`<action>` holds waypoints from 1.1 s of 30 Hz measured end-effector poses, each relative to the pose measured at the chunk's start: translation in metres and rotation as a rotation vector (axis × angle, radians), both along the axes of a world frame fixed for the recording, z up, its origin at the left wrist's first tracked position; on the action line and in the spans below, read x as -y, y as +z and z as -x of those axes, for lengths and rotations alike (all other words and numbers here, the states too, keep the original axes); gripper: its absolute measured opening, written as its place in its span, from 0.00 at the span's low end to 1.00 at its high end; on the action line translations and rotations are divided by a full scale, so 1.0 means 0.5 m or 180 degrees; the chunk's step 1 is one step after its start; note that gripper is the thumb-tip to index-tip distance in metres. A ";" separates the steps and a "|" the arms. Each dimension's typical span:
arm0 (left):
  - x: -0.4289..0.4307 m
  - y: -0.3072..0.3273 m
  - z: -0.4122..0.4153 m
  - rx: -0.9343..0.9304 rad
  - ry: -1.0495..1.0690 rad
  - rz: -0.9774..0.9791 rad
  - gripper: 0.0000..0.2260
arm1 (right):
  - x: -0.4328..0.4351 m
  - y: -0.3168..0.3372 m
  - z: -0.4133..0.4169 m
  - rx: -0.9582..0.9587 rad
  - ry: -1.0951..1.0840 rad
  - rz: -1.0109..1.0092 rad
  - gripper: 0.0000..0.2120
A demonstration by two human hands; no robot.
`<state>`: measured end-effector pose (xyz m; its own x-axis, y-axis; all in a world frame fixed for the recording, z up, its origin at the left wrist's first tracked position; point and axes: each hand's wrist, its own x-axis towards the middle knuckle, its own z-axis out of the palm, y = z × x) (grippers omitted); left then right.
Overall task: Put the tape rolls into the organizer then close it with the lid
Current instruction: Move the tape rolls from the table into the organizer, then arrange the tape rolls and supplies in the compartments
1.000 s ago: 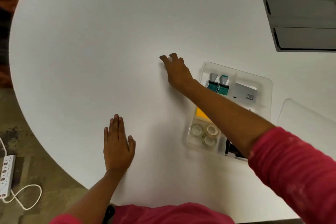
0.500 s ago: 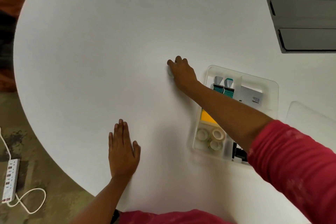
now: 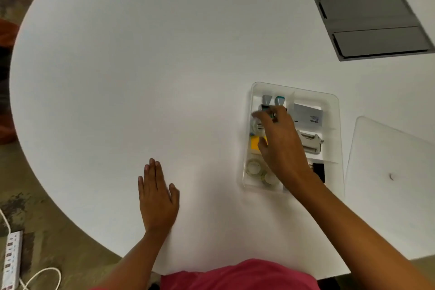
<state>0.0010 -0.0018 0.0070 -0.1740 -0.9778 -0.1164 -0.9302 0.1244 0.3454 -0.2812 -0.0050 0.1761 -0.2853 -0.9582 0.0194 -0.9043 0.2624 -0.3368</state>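
Observation:
A clear plastic organizer (image 3: 334, 101) sits on the white table at right. My right hand (image 3: 280, 141) hovers over its left column, fingers closed on a clear tape roll (image 3: 255, 126), blurred by motion. Other tape rolls (image 3: 254, 168) lie in the near-left compartment, partly hidden by my wrist. The clear lid (image 3: 390, 165) lies flat on the table just right of the organizer. My left hand (image 3: 157, 198) rests flat on the table, palm down, holding nothing.
The organizer also holds two teal-capped items (image 3: 273, 101), a white box (image 3: 307, 114), a stapler (image 3: 310, 142), yellow notes (image 3: 254, 142) and black clips (image 3: 319, 172). A grey hatch (image 3: 374, 26) is set in the table far right. A power strip (image 3: 13, 259) lies on the floor.
My right hand picked a tape roll off the table left of the organizer and carried it right, over the organizer's left column. My left hand stayed flat.

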 end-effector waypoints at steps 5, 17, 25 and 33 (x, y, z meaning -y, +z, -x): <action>0.001 -0.002 -0.001 0.0009 -0.0005 0.0028 0.30 | -0.119 -0.042 0.000 0.0462 -0.0544 -0.0459 0.23; 0.003 0.016 0.010 -0.0053 -0.0042 -0.0116 0.28 | -0.121 -0.124 -0.004 0.0607 -0.0396 -0.1205 0.22; -0.001 0.050 0.051 -0.0252 0.0289 -0.0374 0.27 | -0.123 -0.136 0.003 0.0593 -0.0381 -0.0992 0.15; -0.022 0.119 0.157 -0.1441 -0.0138 -0.0238 0.22 | -0.150 -0.103 0.052 0.0481 -0.0745 -0.0283 0.13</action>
<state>-0.0777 0.0090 0.0667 -0.2641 -0.9603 -0.0892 -0.6780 0.1191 0.7254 -0.3075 0.0699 0.1246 -0.4922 -0.8620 -0.1213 -0.7569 0.4927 -0.4293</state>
